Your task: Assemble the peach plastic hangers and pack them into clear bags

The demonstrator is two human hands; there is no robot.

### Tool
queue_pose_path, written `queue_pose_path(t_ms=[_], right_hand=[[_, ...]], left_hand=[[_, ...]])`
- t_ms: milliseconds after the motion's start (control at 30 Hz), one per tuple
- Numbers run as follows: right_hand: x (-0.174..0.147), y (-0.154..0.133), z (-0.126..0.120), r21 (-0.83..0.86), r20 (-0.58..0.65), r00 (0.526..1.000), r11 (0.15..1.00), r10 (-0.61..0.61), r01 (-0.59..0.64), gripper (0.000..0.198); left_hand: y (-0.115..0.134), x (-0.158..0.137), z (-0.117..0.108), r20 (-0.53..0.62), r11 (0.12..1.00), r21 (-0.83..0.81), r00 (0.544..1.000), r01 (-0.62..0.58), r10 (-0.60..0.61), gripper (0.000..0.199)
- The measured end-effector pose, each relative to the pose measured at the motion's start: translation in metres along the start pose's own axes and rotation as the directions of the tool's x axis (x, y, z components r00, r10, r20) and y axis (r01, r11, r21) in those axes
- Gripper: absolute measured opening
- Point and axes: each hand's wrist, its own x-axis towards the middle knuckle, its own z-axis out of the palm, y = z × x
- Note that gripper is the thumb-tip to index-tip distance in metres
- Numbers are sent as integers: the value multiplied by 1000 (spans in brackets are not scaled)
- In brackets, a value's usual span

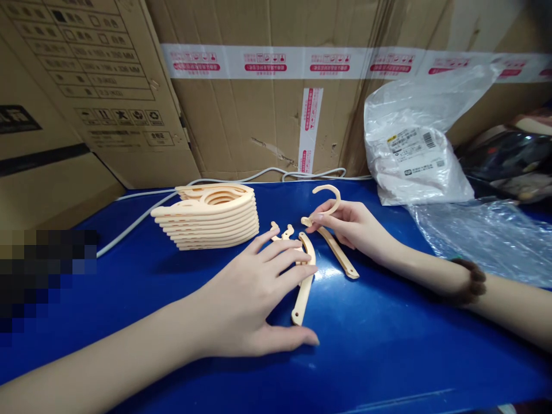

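My left hand (254,293) lies flat on the blue table (172,356), fingers spread, its fingertips resting on a cream plastic hanger arm (302,299) and small cream pieces (282,232). My right hand (351,227) pinches the base of a cream hook (330,198) that curves up above the table. A second straight hanger arm (340,259) lies just under that hand. A brown beaded bracelet (468,282) is on my right wrist. To the left of both hands stands a stack of several folded cream hangers (211,215).
Cardboard boxes (259,103) with printed tape wall off the back. A white cable (142,215) runs along the table's far edge. White and clear plastic bags (414,155) lie at the right, over dark items at the far right.
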Motion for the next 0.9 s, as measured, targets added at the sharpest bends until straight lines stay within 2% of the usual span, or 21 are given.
queue_pose_path(t_ms=[100, 467, 600, 667, 767, 900], right_hand=[[-1, 1, 0, -57, 37, 999, 998, -18, 20, 27], [-2, 1, 1, -107, 41, 996, 991, -74, 78, 24], [-1, 2, 0, -73, 6, 995, 993, -95, 95, 27], [-1, 1, 0, -60, -32, 994, 993, -102, 100, 26], [-1, -1, 0, -21, -78, 992, 995, -94, 93, 25], [0, -3, 0, 45, -134, 987, 995, -87, 94, 24]], left_hand=[[-1, 1, 0, 16, 1000, -19, 1000, -3, 3, 65], [-5, 1, 0, 44, 1000, -26, 999, -10, 12, 59], [-7, 0, -2, -32, 997, 70, 999, -20, 22, 63], [-7, 0, -4, -95, 989, 143, 994, -32, 46, 54], [-7, 1, -8, -192, 962, 271, 977, -40, 94, 29], [-8, 2, -10, -224, 925, 380, 970, -4, 96, 27]])
